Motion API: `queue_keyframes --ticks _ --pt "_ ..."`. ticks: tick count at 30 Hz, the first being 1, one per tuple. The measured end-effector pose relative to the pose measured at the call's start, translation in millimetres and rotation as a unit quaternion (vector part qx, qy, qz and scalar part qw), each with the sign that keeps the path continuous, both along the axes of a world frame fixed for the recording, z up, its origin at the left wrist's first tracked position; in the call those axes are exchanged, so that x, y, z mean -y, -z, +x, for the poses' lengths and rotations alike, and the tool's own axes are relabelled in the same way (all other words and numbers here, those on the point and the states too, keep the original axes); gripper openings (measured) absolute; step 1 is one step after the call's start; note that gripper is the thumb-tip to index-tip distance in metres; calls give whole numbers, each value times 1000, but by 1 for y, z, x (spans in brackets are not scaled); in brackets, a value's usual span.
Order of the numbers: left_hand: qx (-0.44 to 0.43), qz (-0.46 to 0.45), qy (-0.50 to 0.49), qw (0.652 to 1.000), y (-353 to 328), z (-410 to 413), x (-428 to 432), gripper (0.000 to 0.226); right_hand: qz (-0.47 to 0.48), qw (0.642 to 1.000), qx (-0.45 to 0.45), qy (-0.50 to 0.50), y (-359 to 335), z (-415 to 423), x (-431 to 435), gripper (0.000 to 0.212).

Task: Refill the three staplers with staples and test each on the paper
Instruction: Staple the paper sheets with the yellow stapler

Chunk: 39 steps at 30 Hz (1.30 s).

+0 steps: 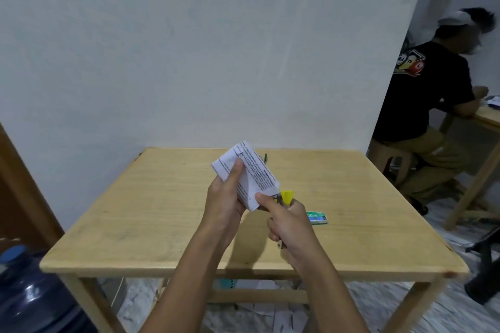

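Stapler (286, 195), yellow, sits in my right hand (292, 228), fingers (273, 226) curled round it, nose at the paper (253, 170) corner. Left hand (224, 201) pinches the paper. Risk: my outstretched index lies beside the nose; squeezing could nip it or miss the sheet.

Your left hand (224, 197) grips a folded white sheet of printed paper (244, 176), matt and creased above your thumb. Past your right hand (292, 227) fingers, the small yellow stapler (286, 196) shows smooth, bright plastic. Under both grips, the pale wooden table (162, 211) looks smooth with a soft sheen. Just right of your right hand, the small green box (317, 217) looks like matt card.
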<state>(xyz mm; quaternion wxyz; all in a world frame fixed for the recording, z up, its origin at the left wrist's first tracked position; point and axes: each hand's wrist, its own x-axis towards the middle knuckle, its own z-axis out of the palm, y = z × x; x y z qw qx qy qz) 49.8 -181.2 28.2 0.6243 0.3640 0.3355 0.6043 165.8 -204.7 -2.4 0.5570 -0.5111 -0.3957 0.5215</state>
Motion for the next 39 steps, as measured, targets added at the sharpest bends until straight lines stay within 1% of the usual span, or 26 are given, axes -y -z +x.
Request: queue_keyframes --ticks 2,4,5,7,10,13,16,18,21,26,29,31,34,37,39 --pt "-18 7 -29 999 4 -4 -3 30 20 998 59 9 -2 2 1 21" --pt "-19 13 -33 999 5 -10 -5 28 65 990 118 29 -2 6 2 30" --pt "-23 16 -28 999 6 -13 -5 28 79 989 120 39 -1 7 1 32" --pt "-36 26 -12 999 6 -15 -5 30 83 992 84 40 -3 11 -1 29" --pt "-54 31 13 998 9 -16 -5 31 86 996 34 -4 -3 14 -4 19" --pt "-54 30 18 998 8 -18 -6 31 129 989 65 -18 -2 16 -5 22" --pt "-69 28 -15 997 8 -21 -9 32 163 981 107 -22 -2 14 -2 37" --pt "-75 22 -24 997 9 -22 -11 29 173 977 126 -25 -3 13 1 38" --pt "-67 13 -18 998 10 -22 -11 28 173 976 133 -23 -4 13 4 33" --pt "-75 19 3 997 10 -23 -11 30 166 978 125 -20 1 10 3 35" --pt "-62 8 10 998 10 -21 -10 30 152 982 112 -8 2 10 2 21" --pt "-62 0 36 997 11 -20 -7 32 142 985 99 1 4 9 1 17" --pt "-90 -2 66 994 17 -17 -3 37 131 988 74 17 7 9 0 16" --pt "-99 -5 45 994 21 -17 -3 34 126 988 82 19 10 7 0 22" --pt "-99 -4 37 994 22 -15 -3 32 127 989 78 19 11 5 2 21"
